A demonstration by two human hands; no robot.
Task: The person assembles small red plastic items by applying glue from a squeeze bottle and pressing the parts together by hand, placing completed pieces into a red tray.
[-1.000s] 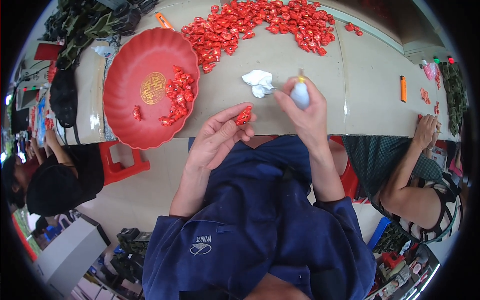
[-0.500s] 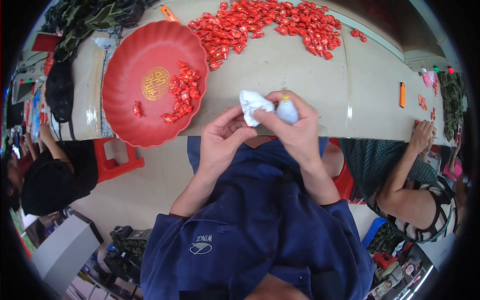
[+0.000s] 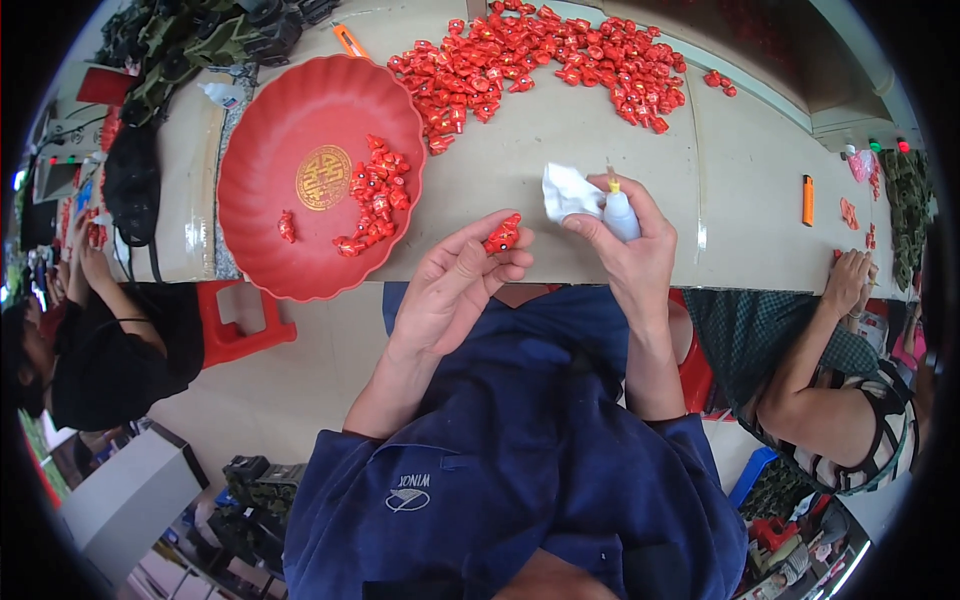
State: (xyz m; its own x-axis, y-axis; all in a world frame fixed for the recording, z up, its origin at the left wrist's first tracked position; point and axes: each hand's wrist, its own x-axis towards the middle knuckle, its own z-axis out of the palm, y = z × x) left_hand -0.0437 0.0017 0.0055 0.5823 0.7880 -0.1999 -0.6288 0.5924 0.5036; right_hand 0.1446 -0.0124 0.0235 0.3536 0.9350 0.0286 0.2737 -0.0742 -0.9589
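Observation:
A small red figurine (image 3: 503, 234) with gold and dark marks is pinched in the fingers of my left hand (image 3: 445, 285), above the table's near edge. To its right, my right hand (image 3: 640, 250) grips a small translucent squeeze bottle (image 3: 621, 216) with a yellow collar and thin tip pointing away from me. The same hand also holds a crumpled white cloth or tissue (image 3: 570, 193) between thumb and fingers. On the left stands a large red scalloped tray (image 3: 265, 120) with a gold emblem, and several like figurines (image 3: 382, 195) lie in its right half.
A big heap of red figurines (image 3: 560, 60) spreads over the far table (image 3: 760, 190). Orange cutters (image 3: 807, 200) lie at right and beyond the tray. Dark green parts (image 3: 215, 40) are piled far left, near another small bottle (image 3: 222, 94). People work at both sides.
My hands have moved apart. The cloth and bottle have shifted right, away from the left hand, and the red figurine, mostly hidden before, now shows in my left fingers.

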